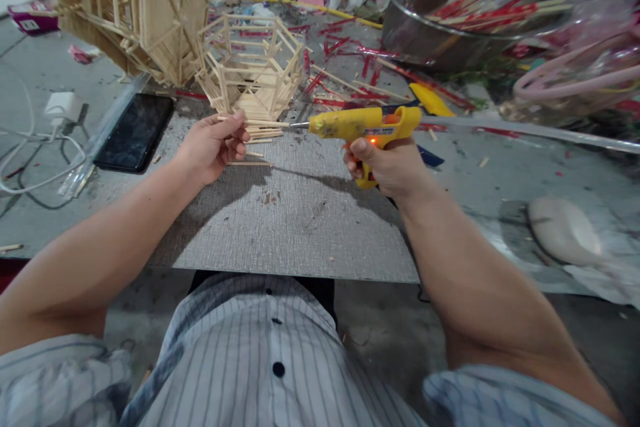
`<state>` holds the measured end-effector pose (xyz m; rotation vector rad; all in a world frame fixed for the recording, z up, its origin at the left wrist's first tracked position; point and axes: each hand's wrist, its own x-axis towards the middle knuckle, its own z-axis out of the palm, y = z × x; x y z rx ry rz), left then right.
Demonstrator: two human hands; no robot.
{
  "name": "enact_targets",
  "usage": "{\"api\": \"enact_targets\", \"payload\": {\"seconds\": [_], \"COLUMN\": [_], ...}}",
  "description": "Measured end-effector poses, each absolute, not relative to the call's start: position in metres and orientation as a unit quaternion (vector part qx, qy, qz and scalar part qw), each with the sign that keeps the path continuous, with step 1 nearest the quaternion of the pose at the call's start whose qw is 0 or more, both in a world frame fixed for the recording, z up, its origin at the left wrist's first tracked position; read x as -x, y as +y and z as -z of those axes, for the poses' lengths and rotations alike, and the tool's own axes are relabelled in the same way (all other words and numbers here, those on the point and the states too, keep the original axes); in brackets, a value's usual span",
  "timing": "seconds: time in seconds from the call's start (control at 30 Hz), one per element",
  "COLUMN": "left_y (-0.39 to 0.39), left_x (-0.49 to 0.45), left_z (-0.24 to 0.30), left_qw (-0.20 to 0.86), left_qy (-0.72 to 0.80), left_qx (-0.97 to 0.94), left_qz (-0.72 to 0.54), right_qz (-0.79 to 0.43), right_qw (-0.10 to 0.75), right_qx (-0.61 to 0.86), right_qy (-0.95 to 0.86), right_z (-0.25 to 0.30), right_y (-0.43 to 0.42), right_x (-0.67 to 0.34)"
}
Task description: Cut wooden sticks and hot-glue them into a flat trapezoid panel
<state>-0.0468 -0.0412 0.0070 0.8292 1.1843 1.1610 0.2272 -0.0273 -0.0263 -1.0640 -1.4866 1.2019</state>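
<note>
My right hand point(390, 167) grips a yellow glue gun point(363, 125) by its handle, with the metal nozzle pointing left. The nozzle tip meets the end of a thin wooden stick point(265, 123) that my left hand point(213, 145) pinches and holds level. Several loose sticks point(260, 137) lie on the grey mat point(280, 227) under that hand. Just behind them stands a small hexagonal frame of sticks point(250, 67), open at the top. A larger stick model point(135, 7) rises at the back left.
A black phone point(134, 132) lies left of the mat, with a white charger and cables point(60, 110) beyond it. A steel bowl point(450, 13) holding red-tipped sticks sits at the back right. Red scraps litter the floor behind.
</note>
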Motion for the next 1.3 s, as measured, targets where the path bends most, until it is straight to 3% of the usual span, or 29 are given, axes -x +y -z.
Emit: {"api": "enact_targets", "payload": {"seconds": [1.3], "left_y": [-0.0434], "left_x": [0.0441], "left_z": [-0.0098], "left_qw": [0.583], "left_qy": [0.535], "left_qx": [-0.355], "left_qz": [-0.498], "right_qz": [-0.485], "right_qw": [0.458], "right_qx": [0.439], "right_qy": [-0.602], "right_z": [0.0236], "right_y": [-0.0305], "right_x": [-0.2240]}}
